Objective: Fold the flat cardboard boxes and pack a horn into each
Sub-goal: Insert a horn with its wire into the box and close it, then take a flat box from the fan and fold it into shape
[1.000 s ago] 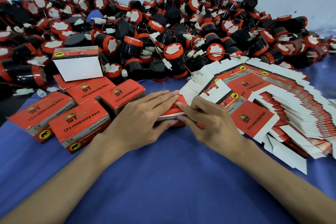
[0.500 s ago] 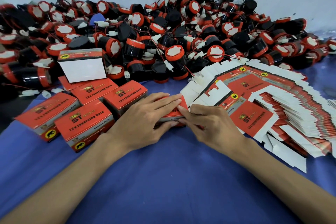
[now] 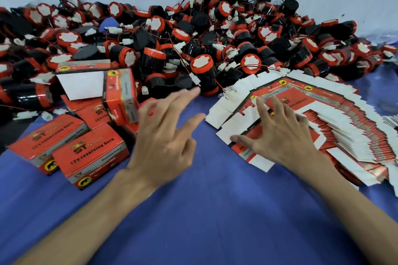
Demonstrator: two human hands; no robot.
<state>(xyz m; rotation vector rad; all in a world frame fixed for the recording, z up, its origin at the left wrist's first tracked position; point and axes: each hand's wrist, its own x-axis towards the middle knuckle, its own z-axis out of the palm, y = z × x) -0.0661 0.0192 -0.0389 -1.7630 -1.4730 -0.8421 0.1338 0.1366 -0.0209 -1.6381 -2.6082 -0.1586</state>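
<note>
We are only a little way into the job; several closed boxes [image 3: 90,157] are lying at the left of the blue cloth [image 3: 204,211], while a big pile of horns [image 3: 193,34] is waiting along the wall and a thick fan of flat boxes [image 3: 344,131] is sitting at the right, so most of the folding and packing is, as we are judging it, still to come. One more box [image 3: 120,97] is standing tilted on end against the closed ones, blurred; our left hand [image 3: 163,135] is hovering just beside it, fingers spread and holding nothing; our right hand [image 3: 280,135] is resting on the fan, fingers spread, thumb reaching toward the near edge of the top sheet [image 3: 245,151]. Half a second ago both hands were pressing a box shut between them in the middle of the cloth; now that spot is lying bare, that box is seemingly the tilted one at the left, and the right hand is going for the next flat one.
</note>
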